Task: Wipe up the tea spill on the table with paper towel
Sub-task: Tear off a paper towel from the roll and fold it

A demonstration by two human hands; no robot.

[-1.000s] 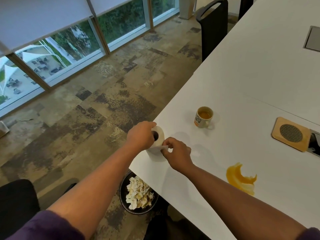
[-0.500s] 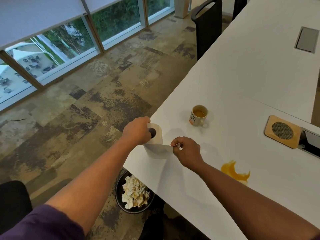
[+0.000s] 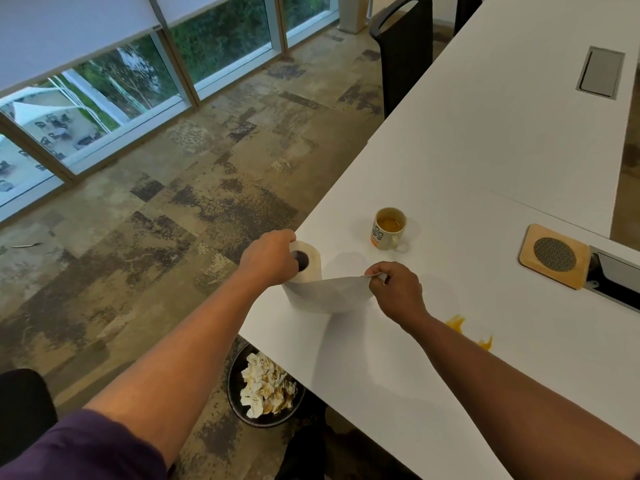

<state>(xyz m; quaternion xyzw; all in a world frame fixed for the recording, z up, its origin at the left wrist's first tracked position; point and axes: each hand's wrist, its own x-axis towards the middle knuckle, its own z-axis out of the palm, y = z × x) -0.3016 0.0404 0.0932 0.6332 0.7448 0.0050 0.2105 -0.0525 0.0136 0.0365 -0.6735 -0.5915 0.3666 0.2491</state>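
Table (image 3: 467, 161), white and long, fills the right half of the view, with patterned carpet and floor-level windows to its left. Two dark chairs (image 3: 405, 53) stand at its far edge. A grey cable hatch (image 3: 602, 71) is set flush in the far surface. Under the near edge sits a black waste bin (image 3: 242, 407) holding crumpled, tea-stained paper. A square wooden coaster (image 3: 554, 256) with a round mesh centre lies right of centre, well apart from the mug (image 3: 388, 228), which stands upright with amber tea inside. The paper towel roll (image 3: 308, 278) stands upright near the table's left edge. The tea spill (image 3: 485, 342) (an orange patch) lies on the table right of the roll, partly hidden behind the right forearm. The left hand (image 3: 268, 258) grips the top of the roll, fingers curled over its rim beside the dark core. The right hand (image 3: 396, 289) pinches the free end of the sheet (image 3: 332, 289) between thumb and fingertips, the remaining fingers curled. Compared with half a second earlier, the right hand has moved further right from the roll, and a longer length of sheet is drawn out between roll and hand; the left hand's grip is unchanged.
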